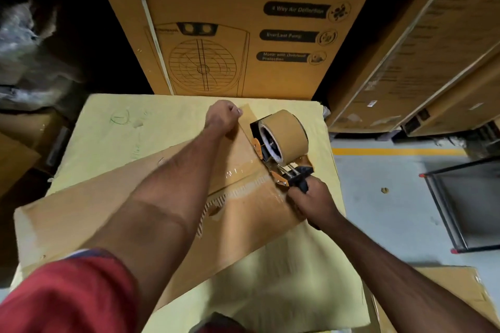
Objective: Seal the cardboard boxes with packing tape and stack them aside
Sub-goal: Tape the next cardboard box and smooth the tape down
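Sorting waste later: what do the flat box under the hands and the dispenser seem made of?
Flat box: brown corrugated cardboard, matte; fluting shows along its torn edge. Tape dispenser: likely black plastic with orange parts and shiny metal pieces near the handle, carrying a roll of tan tape. Glossy clear-looking tape lies across the seam.

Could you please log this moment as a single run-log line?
left hand: pressing cardboard box | right hand: grip on tape dispenser handle | seam: partly taped

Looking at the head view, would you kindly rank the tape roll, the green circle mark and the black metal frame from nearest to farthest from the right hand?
From the right hand:
1. Tape roll, just beyond it, on the dispenser it grips.
2. Black metal frame, on the floor to its right.
3. Green circle mark, far left on the yellow sheet.
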{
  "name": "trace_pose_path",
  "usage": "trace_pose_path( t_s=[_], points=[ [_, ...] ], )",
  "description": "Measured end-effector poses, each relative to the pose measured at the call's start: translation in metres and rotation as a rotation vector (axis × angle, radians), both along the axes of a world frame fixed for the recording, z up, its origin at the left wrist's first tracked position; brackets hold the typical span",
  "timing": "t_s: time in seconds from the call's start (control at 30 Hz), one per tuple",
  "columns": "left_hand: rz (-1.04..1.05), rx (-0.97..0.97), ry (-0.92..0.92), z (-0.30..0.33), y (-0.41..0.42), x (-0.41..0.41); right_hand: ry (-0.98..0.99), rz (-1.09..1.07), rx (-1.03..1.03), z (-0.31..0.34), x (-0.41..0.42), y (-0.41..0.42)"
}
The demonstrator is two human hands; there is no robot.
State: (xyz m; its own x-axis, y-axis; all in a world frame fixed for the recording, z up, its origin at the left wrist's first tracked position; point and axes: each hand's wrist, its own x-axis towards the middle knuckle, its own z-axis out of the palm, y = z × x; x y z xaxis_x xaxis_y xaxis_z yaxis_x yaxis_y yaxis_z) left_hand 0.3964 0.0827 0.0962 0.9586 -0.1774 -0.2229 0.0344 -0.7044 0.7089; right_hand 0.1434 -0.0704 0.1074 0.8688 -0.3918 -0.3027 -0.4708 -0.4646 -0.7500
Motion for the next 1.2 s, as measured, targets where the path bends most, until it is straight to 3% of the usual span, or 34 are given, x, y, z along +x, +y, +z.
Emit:
trace_pose_path(
  t_s=[0.47, 0.77, 0.87, 0.97, 1.1, 1.2],
  points=[
    [0.041, 0.052, 0.055, -0.018, -0.008, 0.01, 0.06, 0.01, 0.013, -0.016, 0.011, -0.005],
    [0.083, 0.265, 0.324, -0.022, 0.001, 0.016, 0.077, 0.02, 0.133, -0.017, 0.013, -0.006],
    [0.133, 0.147, 0.177, -0.029, -0.002, 0.011, 0.061, 0.024, 0.116, -0.018, 0.014, -0.007],
    [0.005, 0.092, -0.025, -0.03, -0.002, -0.003, 0.053, 0.024, 0.099, -0.019, 0.013, -0.008],
    [-0.206, 0.223, -0.061, -0.021, 0.005, -0.017, 0.047, 0.039, 0.072, -0.021, 0.009, -0.008],
    [-0.248, 0.399, 0.01, -0.011, 0.0, -0.019, 0.062, 0.038, 0.075, -0.022, 0.01, -0.007]
  ],
)
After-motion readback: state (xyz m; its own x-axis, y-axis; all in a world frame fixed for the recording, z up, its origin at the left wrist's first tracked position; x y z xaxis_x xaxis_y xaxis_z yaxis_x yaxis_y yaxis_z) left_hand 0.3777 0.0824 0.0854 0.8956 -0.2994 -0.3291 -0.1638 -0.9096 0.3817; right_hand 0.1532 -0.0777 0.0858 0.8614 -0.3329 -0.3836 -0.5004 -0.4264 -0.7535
